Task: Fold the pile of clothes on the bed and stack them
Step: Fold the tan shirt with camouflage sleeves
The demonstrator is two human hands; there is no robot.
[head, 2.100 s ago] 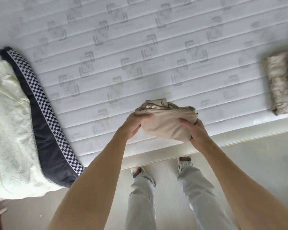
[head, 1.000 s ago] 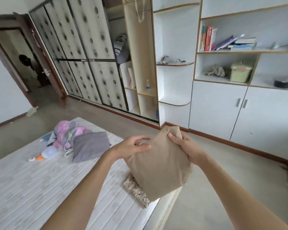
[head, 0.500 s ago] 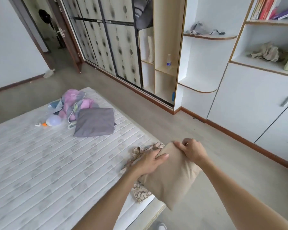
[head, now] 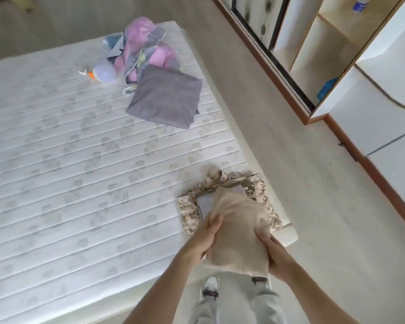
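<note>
Stacking is the step in hand: a folded beige garment [head: 239, 230] is being set on the stack at the near right corner of the bed [head: 68, 171].

Far to the left on the mattress lies a small pale bottle-like object with an orange part [head: 103, 72]. Just beside it sits an unfolded pink and lilac heap of clothes [head: 147, 47], and a folded grey piece [head: 165, 98] lies against that heap's near edge.

Nearer the person, the left hand [head: 205, 239] grips the beige garment's left edge, thumb on top and fingers curled under. The garment's far end rests over the camouflage-patterned folded piece [head: 189, 213], with a pale lilac layer [head: 206, 202] showing between them; its near end overhangs the bed's edge. The right hand [head: 270, 253] grips the right edge in the same way.

The next move, as it appears, calls for sliding the garment forward until it sits squarely on the stack, then letting go with both hands and reaching for the heap.

Against the frame half a second earlier, the hands have shifted from the garment's far end to its near sides, the left no longer pressing flat on top, and the view has tilted down, hiding the shelves.
</note>
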